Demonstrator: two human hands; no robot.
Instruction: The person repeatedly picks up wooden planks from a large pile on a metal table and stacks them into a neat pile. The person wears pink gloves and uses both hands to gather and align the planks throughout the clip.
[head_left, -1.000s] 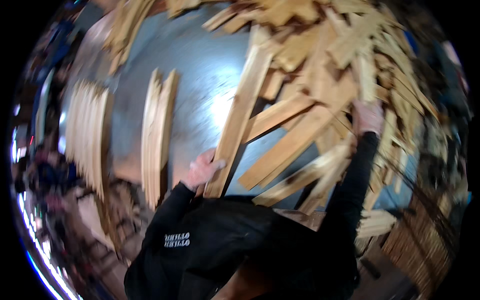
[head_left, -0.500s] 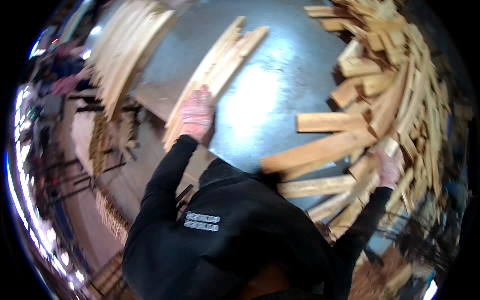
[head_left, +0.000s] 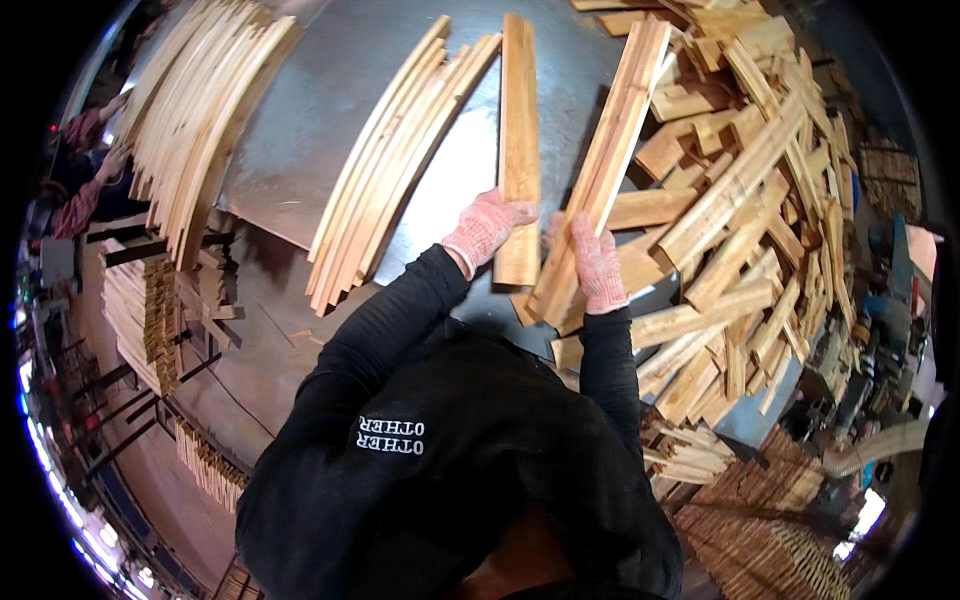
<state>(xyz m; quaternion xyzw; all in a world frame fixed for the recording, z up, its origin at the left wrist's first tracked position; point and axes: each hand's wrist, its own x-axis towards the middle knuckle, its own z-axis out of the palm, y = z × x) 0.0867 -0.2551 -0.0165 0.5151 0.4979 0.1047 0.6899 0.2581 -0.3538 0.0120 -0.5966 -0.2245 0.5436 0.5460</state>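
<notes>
Both of my hands wear pinkish knitted gloves. My left hand point(head_left: 488, 230) grips the lower part of a wooden board point(head_left: 519, 130), its thumb lying across the face. My right hand point(head_left: 594, 262) is wrapped round a second, longer wooden board point(head_left: 622, 110), which leans up and to the right. The two boards stand apart at the top and come close together at their near ends. Left of my left hand lies a row of narrow wooden strips point(head_left: 400, 150), side by side on the metal table point(head_left: 330, 85).
A large jumbled heap of wooden pieces point(head_left: 735, 240) covers the table's right side. At the far left sits a wider row of strips point(head_left: 205, 110), with another person's hands point(head_left: 112, 160) beside it. Stacked wood point(head_left: 160, 320) stands on a rack below the table's left edge.
My left hand has left the row of strips and moved right onto a board. My right hand has come leftward from the heap with a long board in it.
</notes>
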